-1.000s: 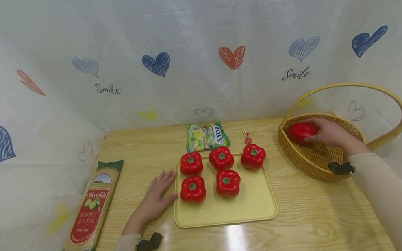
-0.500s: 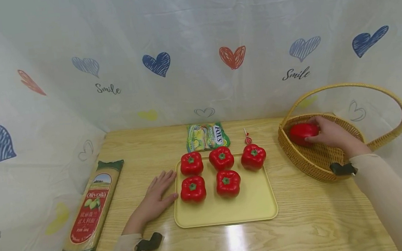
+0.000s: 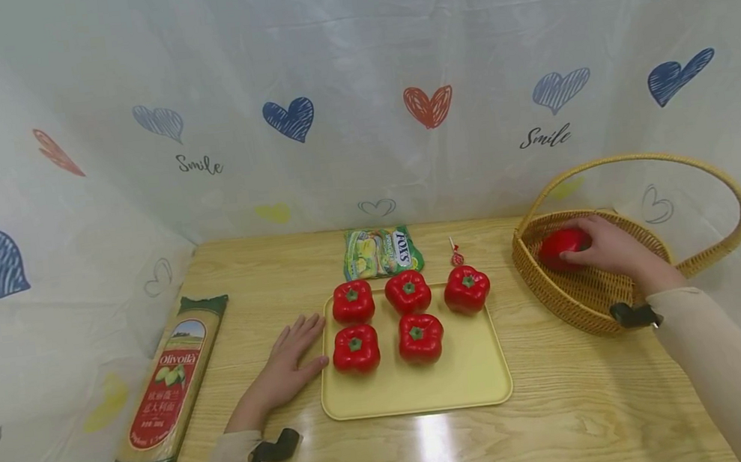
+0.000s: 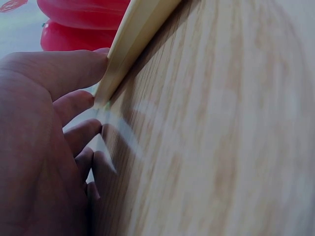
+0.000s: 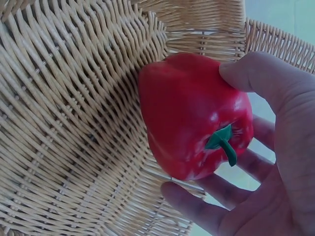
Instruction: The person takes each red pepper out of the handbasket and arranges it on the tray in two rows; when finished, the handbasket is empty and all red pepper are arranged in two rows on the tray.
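My right hand (image 3: 609,245) reaches into the wicker basket (image 3: 540,296) and grips a red bell pepper (image 3: 560,247). In the right wrist view the thumb and fingers curl around the pepper (image 5: 192,118), its green stem turned toward the palm. My left hand (image 3: 286,366) lies on the table with its fingers straight, beside the left edge of a pale yellow tray (image 3: 422,395). The left wrist view has its thumb and a fingertip against the tray's rim (image 4: 130,44). Several red bell peppers (image 3: 420,339) stand on that tray, stems up.
A pack of spaghetti (image 3: 167,395) lies at the left of the wooden table (image 3: 555,437). Behind the tray are a green candy bag (image 3: 381,252) and a lollipop (image 3: 456,254). The basket's tall handle (image 3: 634,156) arches over its opening. A white curtain closes off the back.
The pepper in my right hand has turned and shifted slightly to the right inside the basket. My left hand and the tray have stayed still.
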`<state>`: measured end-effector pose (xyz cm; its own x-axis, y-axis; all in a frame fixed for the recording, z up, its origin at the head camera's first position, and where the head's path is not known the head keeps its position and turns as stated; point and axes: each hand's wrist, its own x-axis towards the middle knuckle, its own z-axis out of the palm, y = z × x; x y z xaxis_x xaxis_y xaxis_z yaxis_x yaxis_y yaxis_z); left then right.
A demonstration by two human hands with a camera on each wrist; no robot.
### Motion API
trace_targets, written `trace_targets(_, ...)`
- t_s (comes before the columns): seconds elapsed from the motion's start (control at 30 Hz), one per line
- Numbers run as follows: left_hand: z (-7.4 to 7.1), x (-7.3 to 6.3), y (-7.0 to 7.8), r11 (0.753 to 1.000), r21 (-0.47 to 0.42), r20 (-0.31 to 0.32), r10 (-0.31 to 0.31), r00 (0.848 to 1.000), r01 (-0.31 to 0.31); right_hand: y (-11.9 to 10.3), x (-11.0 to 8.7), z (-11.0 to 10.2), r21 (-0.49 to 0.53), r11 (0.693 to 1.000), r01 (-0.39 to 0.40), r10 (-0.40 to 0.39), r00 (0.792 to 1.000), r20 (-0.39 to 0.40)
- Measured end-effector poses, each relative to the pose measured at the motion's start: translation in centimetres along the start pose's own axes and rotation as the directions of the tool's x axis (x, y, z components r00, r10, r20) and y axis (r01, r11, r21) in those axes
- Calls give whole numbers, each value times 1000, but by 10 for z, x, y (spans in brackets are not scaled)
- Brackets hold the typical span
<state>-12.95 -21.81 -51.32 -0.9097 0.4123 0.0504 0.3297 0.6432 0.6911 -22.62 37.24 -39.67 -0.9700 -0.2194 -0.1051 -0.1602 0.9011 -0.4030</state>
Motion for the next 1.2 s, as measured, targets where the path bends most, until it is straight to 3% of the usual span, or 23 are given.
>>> trace_targets(0.33,-1,-1,0,1000,0,5,-10,1000,10,-4,-6,-1,17,1000,-22,22,1000,4)
trace_targets(0.57,-1,-1,2,1000,-12,10,-16,1000,16,-5,-7,-3,-49,999,-23,24,1000,13)
trace_targets(0.8,-1,0,2,1000,-8,12,-19,1000,19,-4,-8,-4,-8,999,-50,50,999,3)
trace_targets(1.2,-1,0,0,1000,-11,13,-15,1000,16,-2,-11,-2,-43,998,-37,38,999,23)
